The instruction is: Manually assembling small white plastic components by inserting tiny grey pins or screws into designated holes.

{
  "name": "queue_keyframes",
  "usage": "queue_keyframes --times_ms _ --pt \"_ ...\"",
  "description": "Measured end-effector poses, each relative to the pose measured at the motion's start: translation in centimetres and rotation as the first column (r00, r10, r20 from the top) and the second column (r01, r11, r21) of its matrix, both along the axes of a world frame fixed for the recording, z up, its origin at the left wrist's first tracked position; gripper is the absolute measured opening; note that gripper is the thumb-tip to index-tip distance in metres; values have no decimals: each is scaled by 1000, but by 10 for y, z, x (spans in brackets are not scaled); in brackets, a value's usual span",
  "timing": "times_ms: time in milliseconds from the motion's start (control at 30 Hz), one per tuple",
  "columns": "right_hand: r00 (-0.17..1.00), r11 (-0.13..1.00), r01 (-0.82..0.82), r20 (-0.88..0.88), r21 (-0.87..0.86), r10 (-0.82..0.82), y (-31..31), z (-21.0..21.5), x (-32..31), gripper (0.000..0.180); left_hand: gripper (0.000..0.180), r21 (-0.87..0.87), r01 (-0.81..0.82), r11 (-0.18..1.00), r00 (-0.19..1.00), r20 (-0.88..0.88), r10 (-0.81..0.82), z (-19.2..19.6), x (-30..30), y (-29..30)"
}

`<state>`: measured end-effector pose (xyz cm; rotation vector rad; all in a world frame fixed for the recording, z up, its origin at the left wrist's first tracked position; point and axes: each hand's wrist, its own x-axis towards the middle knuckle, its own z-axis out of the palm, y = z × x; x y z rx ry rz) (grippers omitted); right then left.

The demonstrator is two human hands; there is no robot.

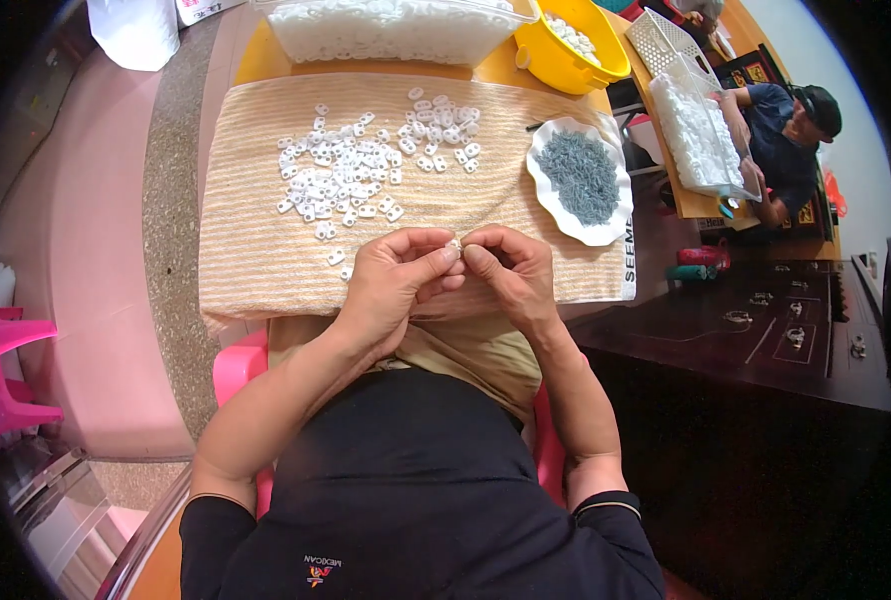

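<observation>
Over the near edge of a striped towel [266, 265], my left hand [391, 275] pinches a small white plastic piece [454, 246] between thumb and fingertips. My right hand [518, 272] meets it there, its thumb and forefinger closed at the same piece; whether they hold a second tiny part is too small to see. Two-holed white plastic pieces [341, 165] lie loosely heaped beyond my left hand. A smaller cluster of white pieces [440, 125] sits farther back. To the right, a scalloped white dish [614, 228] holds a pile of thin grey-blue bits [578, 178].
A clear bin [396, 48] full of white pieces stands at the back, beside a yellow basin [606, 75]. At the right, a co-worker [781, 130] sits by another clear bin [706, 180]. A dark carved surface [746, 330] is nearer right; a pink stool [11, 370] stands left.
</observation>
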<state>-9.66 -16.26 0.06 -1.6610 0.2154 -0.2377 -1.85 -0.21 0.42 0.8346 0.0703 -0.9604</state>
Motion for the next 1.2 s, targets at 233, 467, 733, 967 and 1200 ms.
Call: queue_keyframes --times_ms 233,467,733,967,1200 --pt "999 999 37 8 7 -37 3 2 0 10 17 -2 12 1000 1000 0 -12 0 0 0" --pt "1000 999 7 6 42 -7 3 0 1 9 17 1 12 1000 1000 7 -12 1 -1 0" --pt "1000 1000 2 -26 11 -1 2 0 0 10 19 2 2 1000 1000 23 -2 -4 -1 -1" --pt "998 999 24 -51 23 -23 1 -3 0 11 20 11 -14 1000 999 30 14 -3 -2 -1" --pt "998 998 14 -70 67 -9 -1 -3 0 12 20 37 -7 999 999 43 5 -4 -1 0"
